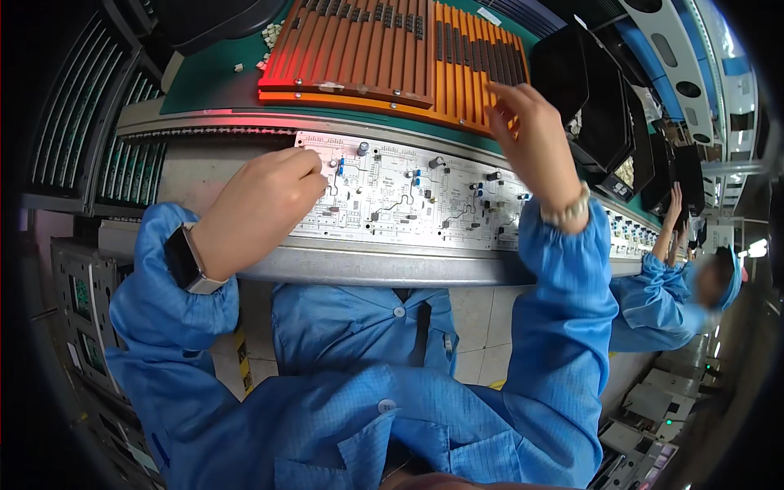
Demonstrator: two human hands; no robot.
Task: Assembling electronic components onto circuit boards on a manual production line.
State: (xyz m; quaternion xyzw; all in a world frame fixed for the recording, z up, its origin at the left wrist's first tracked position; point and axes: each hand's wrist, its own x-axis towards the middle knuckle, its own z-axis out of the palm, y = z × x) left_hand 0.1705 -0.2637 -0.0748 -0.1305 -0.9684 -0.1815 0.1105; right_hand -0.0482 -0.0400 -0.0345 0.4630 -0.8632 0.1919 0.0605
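Note:
A long white circuit board (392, 196) lies on the rail in front of me, fitted with small capacitors, blue parts and black parts. My left hand (261, 204) is over the board's left end, its fingers curled and pressed together. Whatever those fingertips hold, if anything, is hidden. At the right, my right hand (527, 126) is raised by the lower part of an orange slotted rack (459, 102). Its fingers are bent but apart, and nothing shows between them. Rows of black components (478, 51) sit in the rack's slots.
A brown slotted rack (351, 57) rests on the orange one. Black bins (592, 106) stand at the right, and loose white parts (271, 34) lie on the green mat. A metal rail edge (392, 265) runs before me. A co-worker in blue (661, 302) works farther right.

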